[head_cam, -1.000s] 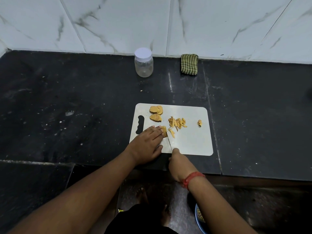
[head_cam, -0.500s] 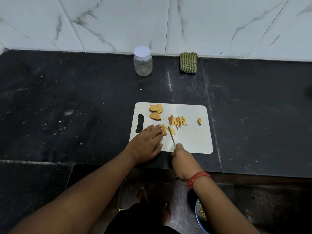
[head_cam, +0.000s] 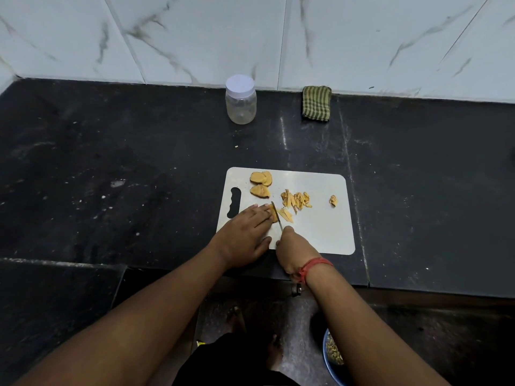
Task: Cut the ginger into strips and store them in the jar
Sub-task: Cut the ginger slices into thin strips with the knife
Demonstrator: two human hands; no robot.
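Note:
A white cutting board (head_cam: 320,229) lies on the black counter. My left hand (head_cam: 245,235) presses flat on a ginger slice (head_cam: 274,215), which shows only at my fingertips. My right hand (head_cam: 294,252) grips a knife (head_cam: 276,214) whose blade stands right against that slice. Two or three uncut ginger slices (head_cam: 260,183) lie at the board's far left. A heap of ginger strips (head_cam: 295,200) sits mid-board, with a few fresh strips (head_cam: 286,214) beside the blade. A clear jar (head_cam: 241,100) with a white lid on stands by the wall.
A small ginger scrap (head_cam: 333,200) lies toward the board's right. A folded green striped cloth (head_cam: 316,103) sits against the marble wall. Below the counter edge, a blue bowl (head_cam: 333,358) of peelings rests on the floor near my feet.
My right hand has moved forward onto the board's near edge, bringing the knife blade up against the slice under my left fingertips. My left hand stayed in place.

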